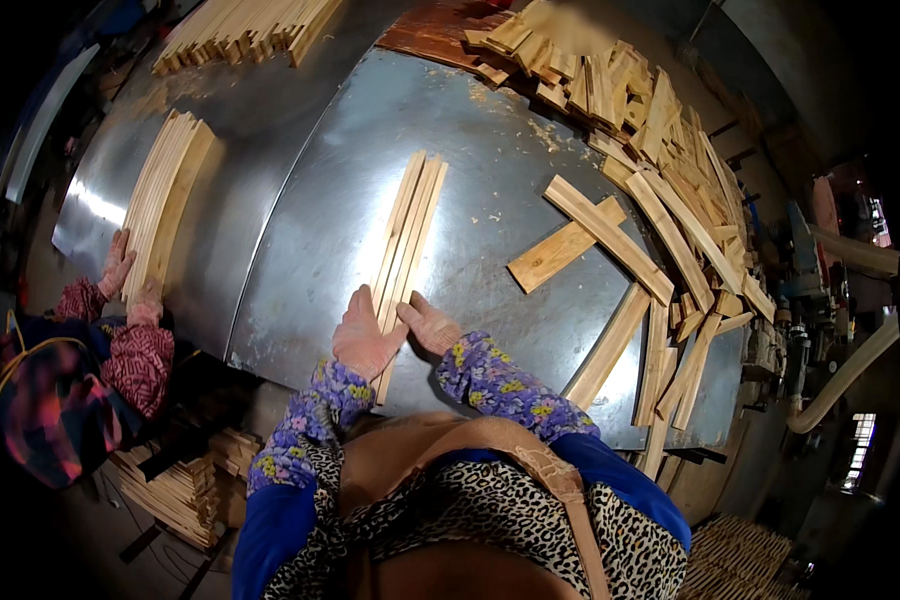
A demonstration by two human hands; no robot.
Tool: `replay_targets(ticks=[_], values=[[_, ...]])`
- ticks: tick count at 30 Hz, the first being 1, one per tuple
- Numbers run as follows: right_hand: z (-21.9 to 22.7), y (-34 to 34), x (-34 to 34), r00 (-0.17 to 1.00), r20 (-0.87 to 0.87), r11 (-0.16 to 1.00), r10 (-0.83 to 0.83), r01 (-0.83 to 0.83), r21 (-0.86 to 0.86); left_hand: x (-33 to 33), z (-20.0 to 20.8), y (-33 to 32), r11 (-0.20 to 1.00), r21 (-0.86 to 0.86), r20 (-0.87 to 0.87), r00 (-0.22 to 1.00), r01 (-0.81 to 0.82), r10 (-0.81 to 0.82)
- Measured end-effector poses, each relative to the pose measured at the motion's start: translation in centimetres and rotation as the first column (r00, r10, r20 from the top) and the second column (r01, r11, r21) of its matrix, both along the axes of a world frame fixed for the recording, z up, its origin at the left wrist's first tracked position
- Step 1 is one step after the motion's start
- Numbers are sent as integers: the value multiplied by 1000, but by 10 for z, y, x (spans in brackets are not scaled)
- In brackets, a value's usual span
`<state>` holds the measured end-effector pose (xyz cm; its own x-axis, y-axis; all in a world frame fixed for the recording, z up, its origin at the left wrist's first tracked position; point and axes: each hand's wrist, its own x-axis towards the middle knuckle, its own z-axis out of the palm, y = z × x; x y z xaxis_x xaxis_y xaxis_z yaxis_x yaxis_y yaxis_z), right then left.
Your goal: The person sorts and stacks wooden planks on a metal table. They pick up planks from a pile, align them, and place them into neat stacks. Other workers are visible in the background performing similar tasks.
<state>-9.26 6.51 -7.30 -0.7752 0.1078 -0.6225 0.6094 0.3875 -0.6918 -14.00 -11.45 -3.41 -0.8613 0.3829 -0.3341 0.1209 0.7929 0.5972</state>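
Observation:
Several narrow wooden strips (pixel 406 232) lie side by side in a small bundle on the metal tabletop (pixel 320 215) in front of me, their far ends uneven. My left hand (pixel 364 335) rests over the near part of the bundle, holding it from the left with the fingers pointing away from me. From the right, my right hand (pixel 430 324) grips the same strips, its thumb and fingertips against their edge. The undersides of both hands are hidden. To the right, two loose boards cross: a darker board (pixel 540 260) lies beneath a lighter board (pixel 610 240).
A large heap of wood pieces (pixel 620 95) covers the far right, with more boards (pixel 610 345) along the right edge. On the left, a co-worker's hands (pixel 120 268) touch a row of strips (pixel 165 205). Another stack (pixel 245 30) lies far left. Machinery (pixel 805 350) stands right.

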Motion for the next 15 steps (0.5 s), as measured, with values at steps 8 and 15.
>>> replay_targets(ticks=[8,15], values=[[4,321,15,943,-330,667,37,222,711,2,6,17,993,-119,1,1000,12,-12],[-6,474,41,955,234,415,-184,-140,899,17,-13,15,946,-321,-98,995,-51,21]])
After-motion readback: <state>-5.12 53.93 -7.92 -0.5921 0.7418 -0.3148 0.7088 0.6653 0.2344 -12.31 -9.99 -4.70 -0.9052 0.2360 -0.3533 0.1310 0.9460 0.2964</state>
